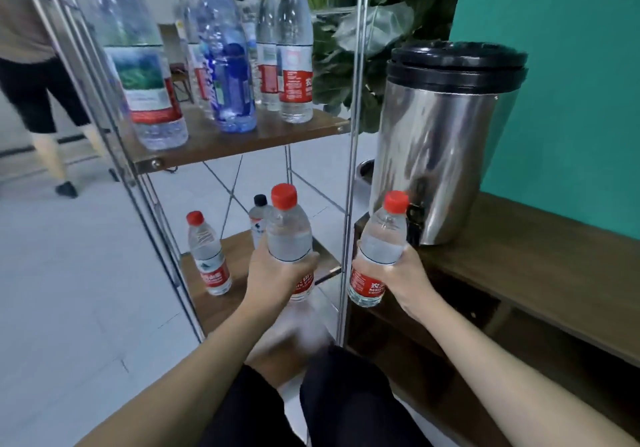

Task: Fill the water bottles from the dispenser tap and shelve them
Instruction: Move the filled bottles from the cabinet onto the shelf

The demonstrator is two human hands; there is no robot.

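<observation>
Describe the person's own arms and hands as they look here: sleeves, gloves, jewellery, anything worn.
Both forearms are bare right down to the frame's lower edge, so no sleeve shows. The left hand and the right hand wear no gloves. No ring shows on the visible fingers, and no watch or bracelet on either wrist. Below the arms, dark clothing covers the lap.

The red label of the bottle point(375, 259) in the right hand point(401, 273) shows white Chinese characters and under them "NONG", the rest hidden. On the bottle point(289, 238) in the left hand point(273, 273) only "FU SP" can be read. The labels of the shelf bottles are too blurred to read.
</observation>
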